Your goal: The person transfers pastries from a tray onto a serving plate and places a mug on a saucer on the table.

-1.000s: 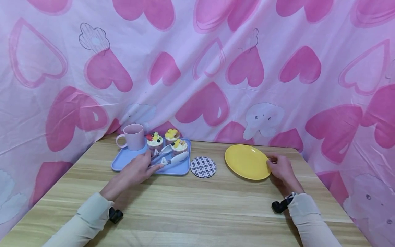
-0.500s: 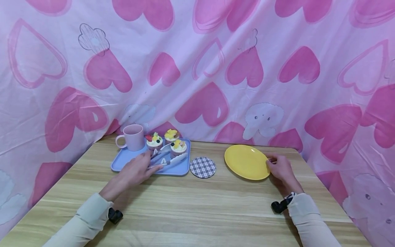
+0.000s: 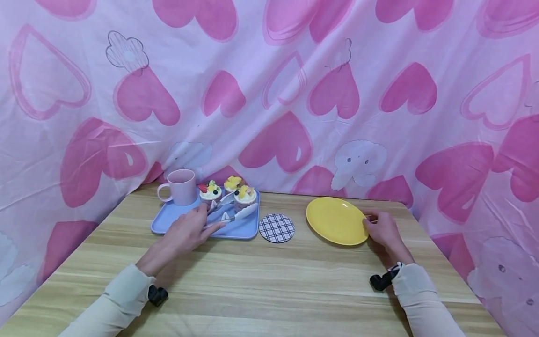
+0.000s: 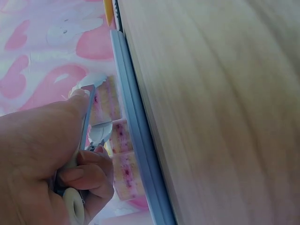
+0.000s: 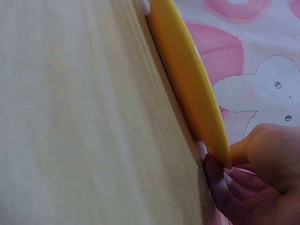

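In the head view, my left hand (image 3: 189, 229) grips a pair of tongs (image 3: 229, 217) with pale scalloped tips. The tips lie on either side of the nearest right dessert cup (image 3: 244, 197), which is topped with cream, yellow fruit and a blueberry. Two more dessert cups, one with a strawberry (image 3: 210, 192) and one with yellow fruit (image 3: 232, 183), stand close by on the blue tray (image 3: 162, 224). My right hand (image 3: 384, 229) pinches the right rim of a yellow plate (image 3: 337, 221). From the right wrist view, thumb and fingers hold the plate's edge (image 5: 187, 79) close to the table.
A pink mug (image 3: 182, 187) stands at the tray's back left. Between tray and plate lies a round checked coaster (image 3: 276, 228). The wooden table (image 3: 269, 285) ends at a pink heart-patterned cloth (image 3: 278, 93) behind.
The tongs' tips and the nearest right dessert cup have shifted slightly up and to the right in the head view. My right hand and the plate have not moved.
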Action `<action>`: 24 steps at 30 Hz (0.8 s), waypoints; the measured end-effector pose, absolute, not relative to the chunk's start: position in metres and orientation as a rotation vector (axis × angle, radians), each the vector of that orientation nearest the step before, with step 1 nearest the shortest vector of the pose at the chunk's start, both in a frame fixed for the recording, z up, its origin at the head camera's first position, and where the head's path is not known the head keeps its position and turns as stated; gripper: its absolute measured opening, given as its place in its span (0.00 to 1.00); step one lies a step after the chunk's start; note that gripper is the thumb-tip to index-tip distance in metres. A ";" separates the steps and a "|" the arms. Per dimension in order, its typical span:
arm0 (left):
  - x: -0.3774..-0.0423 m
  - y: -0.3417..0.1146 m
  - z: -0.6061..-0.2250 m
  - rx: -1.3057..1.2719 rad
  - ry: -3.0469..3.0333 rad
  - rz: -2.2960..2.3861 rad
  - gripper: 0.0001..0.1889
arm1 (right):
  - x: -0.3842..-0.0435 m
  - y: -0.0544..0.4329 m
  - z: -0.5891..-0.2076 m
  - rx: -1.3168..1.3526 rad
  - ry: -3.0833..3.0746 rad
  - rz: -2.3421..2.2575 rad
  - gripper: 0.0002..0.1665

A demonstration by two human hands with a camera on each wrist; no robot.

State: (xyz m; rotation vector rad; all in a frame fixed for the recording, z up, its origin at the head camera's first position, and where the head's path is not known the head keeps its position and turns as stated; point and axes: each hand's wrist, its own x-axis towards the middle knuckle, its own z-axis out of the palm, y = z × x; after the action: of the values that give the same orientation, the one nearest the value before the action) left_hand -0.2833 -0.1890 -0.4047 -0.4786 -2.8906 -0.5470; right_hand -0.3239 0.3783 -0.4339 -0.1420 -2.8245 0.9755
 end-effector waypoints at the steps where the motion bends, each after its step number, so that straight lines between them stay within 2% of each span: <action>1: -0.283 -0.188 -0.404 -0.477 -2.893 -0.548 0.48 | -0.324 0.378 -0.434 -0.150 -2.827 0.982 0.26; 6: -0.283 -0.182 -0.401 -0.497 -2.906 -0.544 0.42 | -0.322 0.377 -0.432 -0.159 -2.833 0.987 0.26; 15: -0.281 -0.170 -0.400 -0.518 -2.882 -0.487 0.40 | -0.321 0.378 -0.432 -0.097 -2.809 0.945 0.25; 24: -0.283 -0.159 -0.401 -0.543 -2.802 -0.474 0.33 | -0.323 0.380 -0.433 -0.093 -2.806 0.933 0.25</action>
State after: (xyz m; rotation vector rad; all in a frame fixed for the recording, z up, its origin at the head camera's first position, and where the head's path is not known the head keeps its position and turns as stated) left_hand -0.2832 -0.1591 -0.4009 -0.5429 -2.8022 -0.4737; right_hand -0.3226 0.3798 -0.4335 -0.0933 -2.8059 0.9334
